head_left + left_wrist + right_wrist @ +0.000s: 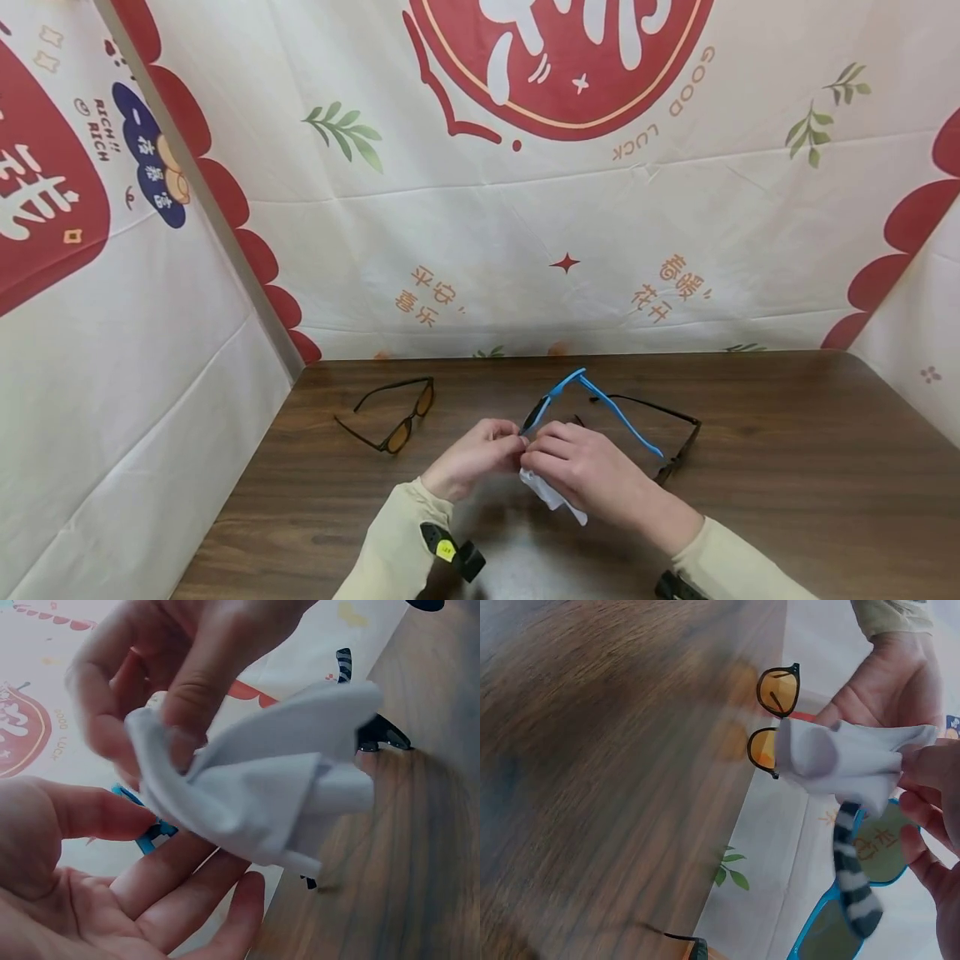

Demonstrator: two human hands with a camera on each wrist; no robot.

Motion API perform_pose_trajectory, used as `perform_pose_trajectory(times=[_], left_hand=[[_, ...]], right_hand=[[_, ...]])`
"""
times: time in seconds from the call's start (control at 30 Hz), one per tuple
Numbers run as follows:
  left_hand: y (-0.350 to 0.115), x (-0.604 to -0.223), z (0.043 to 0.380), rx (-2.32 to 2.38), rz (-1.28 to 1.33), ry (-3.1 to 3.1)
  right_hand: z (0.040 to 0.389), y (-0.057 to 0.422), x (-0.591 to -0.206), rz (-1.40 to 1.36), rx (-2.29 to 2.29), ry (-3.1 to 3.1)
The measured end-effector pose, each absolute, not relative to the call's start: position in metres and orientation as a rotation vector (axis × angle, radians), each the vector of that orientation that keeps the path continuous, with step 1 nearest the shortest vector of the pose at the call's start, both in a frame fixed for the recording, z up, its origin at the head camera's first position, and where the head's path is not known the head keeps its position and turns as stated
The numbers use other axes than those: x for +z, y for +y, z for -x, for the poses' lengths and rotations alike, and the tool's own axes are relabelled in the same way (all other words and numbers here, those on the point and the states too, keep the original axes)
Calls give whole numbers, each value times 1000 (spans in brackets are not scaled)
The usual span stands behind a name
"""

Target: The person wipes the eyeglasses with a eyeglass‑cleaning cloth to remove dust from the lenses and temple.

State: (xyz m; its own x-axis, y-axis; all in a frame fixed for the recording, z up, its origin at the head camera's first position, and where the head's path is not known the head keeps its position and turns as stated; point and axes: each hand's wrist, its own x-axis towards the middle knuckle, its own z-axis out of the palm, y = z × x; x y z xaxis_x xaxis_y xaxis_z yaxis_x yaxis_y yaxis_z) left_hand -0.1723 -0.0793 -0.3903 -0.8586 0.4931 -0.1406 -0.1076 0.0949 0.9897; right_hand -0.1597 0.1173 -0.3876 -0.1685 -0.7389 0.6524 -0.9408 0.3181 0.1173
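Both hands meet over a pair of blue-framed sunglasses (534, 414) held above the table. My left hand (480, 454) pinches the blue frame at one end between thumb and fingers. My right hand (592, 471) grips a crumpled white cloth (553, 493) against the lens nearest the left hand. The cloth (247, 795) hangs loose below the fingers in the left wrist view. Dark lenses (829, 934) show in the right wrist view, where a black-and-white striped temple (855, 870) crosses them. The fingers and cloth hide part of the frame.
Amber-lensed glasses (401, 436) lie with temples unfolded on the wooden table (795, 467), left of the hands. Black-framed glasses (681, 454) lie at the right, partly behind the blue temple and right hand. A printed white cloth backdrop (480, 242) rises behind the table.
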Motion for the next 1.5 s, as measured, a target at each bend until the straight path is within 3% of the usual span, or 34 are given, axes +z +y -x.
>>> perform_pose_trajectory(times=[0.43, 0.77, 1.1, 1.5], left_hand=[[-93, -387, 181, 1843, -400, 1980], [-123, -374, 191, 1754, -515, 2233], [-136, -357, 200, 1205, -488, 2900], [-121, -360, 195, 461, -931, 3327]], right_hand=[[150, 138, -390, -1504, 345, -1955], [148, 170, -386, -1362, 408, -1911], [146, 189, -391, -1303, 409, -1905], [141, 201, -392, -1277, 404, -1933]])
